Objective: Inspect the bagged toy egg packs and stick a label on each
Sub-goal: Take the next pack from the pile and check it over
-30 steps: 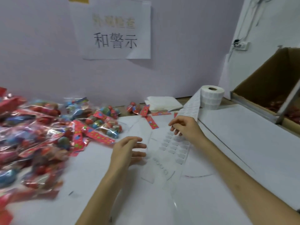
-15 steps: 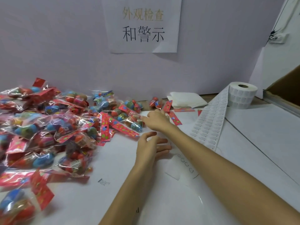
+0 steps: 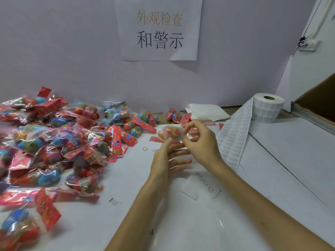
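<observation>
The left hand, fingers spread, props one blurred toy egg pack from below, raised over the bench. The right hand pinches its top in a thumb-and-finger grip, probably to turn it for checking. The label strip lies just beside, ready for peeling.

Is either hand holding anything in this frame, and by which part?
An egg pack, blurred. The right hand pinches its right edge. The left hand meets its lower edge with a fingertip; whether it grips cannot be told.
</observation>
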The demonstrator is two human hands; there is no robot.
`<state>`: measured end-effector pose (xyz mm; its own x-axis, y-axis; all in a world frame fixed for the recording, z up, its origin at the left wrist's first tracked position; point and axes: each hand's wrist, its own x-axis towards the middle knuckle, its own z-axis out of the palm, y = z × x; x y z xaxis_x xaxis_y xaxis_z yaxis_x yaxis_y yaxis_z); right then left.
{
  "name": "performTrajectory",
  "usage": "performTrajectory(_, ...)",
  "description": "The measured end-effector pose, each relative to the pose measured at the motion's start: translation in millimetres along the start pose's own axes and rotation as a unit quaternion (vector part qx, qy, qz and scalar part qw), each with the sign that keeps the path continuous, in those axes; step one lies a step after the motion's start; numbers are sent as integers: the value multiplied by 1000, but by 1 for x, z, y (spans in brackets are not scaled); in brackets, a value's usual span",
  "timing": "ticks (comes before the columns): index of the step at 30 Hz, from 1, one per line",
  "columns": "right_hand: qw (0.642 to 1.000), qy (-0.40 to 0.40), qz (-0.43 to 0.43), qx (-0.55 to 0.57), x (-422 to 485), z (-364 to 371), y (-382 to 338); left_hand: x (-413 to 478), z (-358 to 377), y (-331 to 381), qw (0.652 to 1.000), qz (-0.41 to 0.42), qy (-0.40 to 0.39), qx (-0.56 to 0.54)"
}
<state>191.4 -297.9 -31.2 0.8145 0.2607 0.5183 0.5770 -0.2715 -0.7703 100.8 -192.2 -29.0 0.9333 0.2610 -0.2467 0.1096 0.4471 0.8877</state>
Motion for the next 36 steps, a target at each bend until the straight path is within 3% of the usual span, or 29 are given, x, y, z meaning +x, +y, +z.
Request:
performTrajectory(5, 994, 32, -108, -17, -14, -14, 3, 2, -5, 3, 994, -55, -34, -89)
performTrajectory(10, 991, 20, -135, -7, -22, -16, 4, -2, -9, 5, 995, -3, -24, -93)
performTrajectory(16, 998, -28, -24, 48, -19, -26, 1, -1, -11, 9, 992, 33, -12, -119)
performTrajectory(22, 994, -58, 25, 90, -13, -32, 1, 1, -12, 7, 991, 46, -17, -127)
performTrajectory(36, 991, -49, 47, 113, -9, -35, 5, 4, -9, 5, 995, 36, -35, -89)
